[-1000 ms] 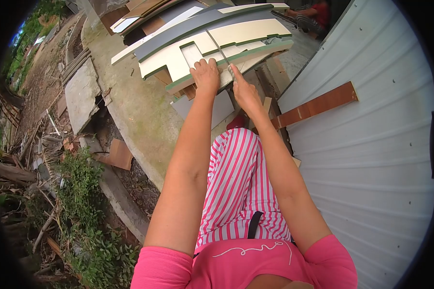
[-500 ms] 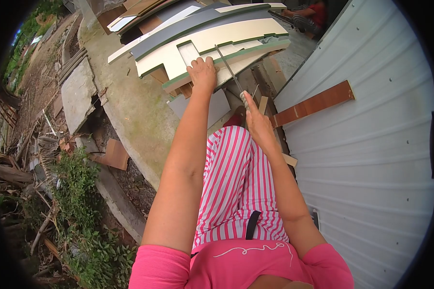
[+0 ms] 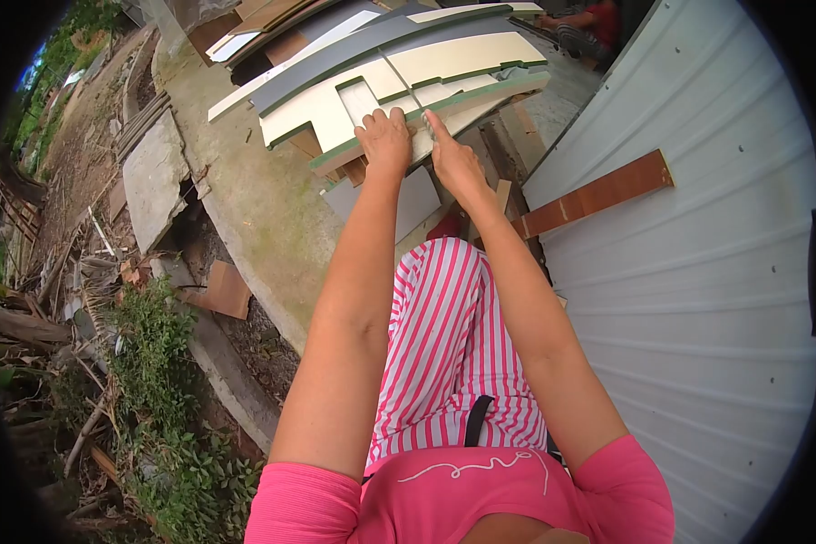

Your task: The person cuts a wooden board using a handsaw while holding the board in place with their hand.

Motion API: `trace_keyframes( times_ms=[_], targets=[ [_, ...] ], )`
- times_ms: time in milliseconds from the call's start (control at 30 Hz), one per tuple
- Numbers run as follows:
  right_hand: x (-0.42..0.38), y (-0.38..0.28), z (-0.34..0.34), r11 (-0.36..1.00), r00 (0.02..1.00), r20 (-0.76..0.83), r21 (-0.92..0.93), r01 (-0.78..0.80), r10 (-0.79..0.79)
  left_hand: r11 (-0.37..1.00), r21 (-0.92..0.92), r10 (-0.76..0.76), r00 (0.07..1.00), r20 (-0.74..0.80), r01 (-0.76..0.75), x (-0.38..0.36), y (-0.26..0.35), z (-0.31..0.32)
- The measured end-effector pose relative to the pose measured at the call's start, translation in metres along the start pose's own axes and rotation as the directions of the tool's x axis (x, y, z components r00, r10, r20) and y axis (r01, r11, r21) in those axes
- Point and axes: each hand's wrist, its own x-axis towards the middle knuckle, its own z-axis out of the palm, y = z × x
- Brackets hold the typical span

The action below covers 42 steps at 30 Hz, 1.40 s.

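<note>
- Left hand (image 3: 385, 140): fingers bent over near edge of cream boards (image 3: 467, 59), thumb hidden, couldn't tell if clamped.
- Right hand (image 3: 455, 168): closed on saw (image 3: 403, 80) handle, just beside left, apart from it.
- Saw blade pointed away, across cream boards' near edge, right of rectangular cutout (image 3: 358, 98).
- Brown plank (image 3: 598, 193) lay well right, against metal wall (image 3: 662, 308).
</note>
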Motion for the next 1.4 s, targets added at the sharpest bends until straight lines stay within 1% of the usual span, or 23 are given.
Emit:
trace_keyframes(
  times_ms=[100,167,233,333,433,467,533,567,633,667,733,767,867,933,1000,1167,1267,1333,1367,1400],
  targets=[
    [-0.014,0.005,0.006,1.000,1.000,-0.007,0.014,0.008,-0.008,0.999,0.020,-0.025,0.999,0.038,0.025,-0.001,-0.002,-0.004],
    [-0.033,0.014,0.005,1.000,1.000,-0.024,0.020,0.007,-0.006,1.000,0.002,-0.007,1.000,0.019,0.007,0.000,-0.002,-0.001],
    [-0.058,0.022,0.003,0.999,1.000,0.017,0.044,-0.011,0.010,1.000,-0.008,0.003,1.000,0.002,-0.003,-0.001,-0.002,-0.001],
    [-0.093,0.033,0.000,0.998,1.000,-0.002,0.066,0.020,-0.020,1.000,-0.011,0.014,1.000,-0.014,-0.015,-0.001,-0.004,0.001],
    [-0.112,0.033,-0.005,0.998,1.000,0.028,0.065,-0.007,0.005,1.000,-0.010,0.021,0.999,-0.026,-0.021,-0.001,-0.004,0.004],
    [-0.112,0.030,-0.007,0.998,1.000,0.029,0.063,-0.008,0.006,1.000,-0.007,0.025,0.999,-0.034,-0.026,-0.001,-0.005,0.004],
    [-0.109,0.022,-0.012,0.997,0.994,0.086,-0.014,-0.072,0.073,1.000,-0.008,0.019,0.999,-0.033,-0.019,-0.001,-0.004,0.004],
    [-0.104,0.022,-0.011,0.997,0.994,0.086,-0.015,-0.072,0.073,1.000,-0.008,0.012,0.999,-0.031,-0.012,-0.001,-0.003,0.003],
    [-0.088,0.024,-0.007,1.000,1.000,0.030,0.017,-0.010,0.009,1.000,-0.012,0.012,1.000,-0.025,-0.012,-0.001,-0.002,0.001],
    [-0.076,0.025,-0.003,1.000,0.999,0.031,0.020,-0.008,0.007,1.000,-0.016,0.011,1.000,-0.019,-0.012,-0.002,-0.003,0.000],
    [-0.050,0.027,0.003,0.997,0.997,-0.024,0.033,0.069,-0.069,1.000,-0.013,0.006,1.000,-0.011,-0.006,-0.002,-0.002,-0.003],
    [-0.039,0.024,0.003,0.997,0.997,-0.025,0.034,0.070,-0.069,1.000,-0.015,0.001,1.000,-0.005,-0.001,-0.001,-0.002,-0.003],
    [-0.014,0.008,0.003,0.998,0.997,-0.042,-0.006,0.069,-0.069,1.000,-0.006,0.002,1.000,-0.024,-0.002,0.000,-0.003,0.002],
    [-0.006,0.000,-0.002,0.999,1.000,0.020,-0.033,0.007,-0.006,1.000,0.000,0.004,1.000,-0.028,-0.004,0.000,-0.004,0.004],
    [-0.003,0.002,0.002,1.000,1.000,0.020,-0.026,-0.002,0.003,1.000,0.005,0.004,0.999,-0.033,-0.003,0.001,-0.003,0.004],
    [-0.018,0.007,0.006,1.000,1.000,-0.005,0.011,0.001,-0.001,0.999,0.020,-0.035,0.999,0.004,0.035,0.001,-0.001,-0.001],
    [-0.044,0.017,0.005,0.999,1.000,-0.009,0.034,0.008,-0.008,0.999,-0.024,-0.033,0.999,-0.015,0.033,-0.004,0.003,-0.008],
    [-0.069,0.026,0.005,0.997,0.999,-0.010,0.058,0.042,-0.042,0.999,-0.022,-0.032,0.999,-0.008,0.032,-0.003,0.002,-0.010],
    [-0.081,0.028,0.003,0.998,0.999,-0.008,0.053,0.041,-0.040,0.999,-0.015,-0.030,1.000,-0.003,0.030,-0.003,0.002,-0.009],
    [-0.094,0.028,0.001,0.999,1.000,0.009,0.041,0.000,-0.001,0.999,-0.019,-0.031,1.000,-0.001,0.031,-0.004,0.002,-0.008]
  ],
)
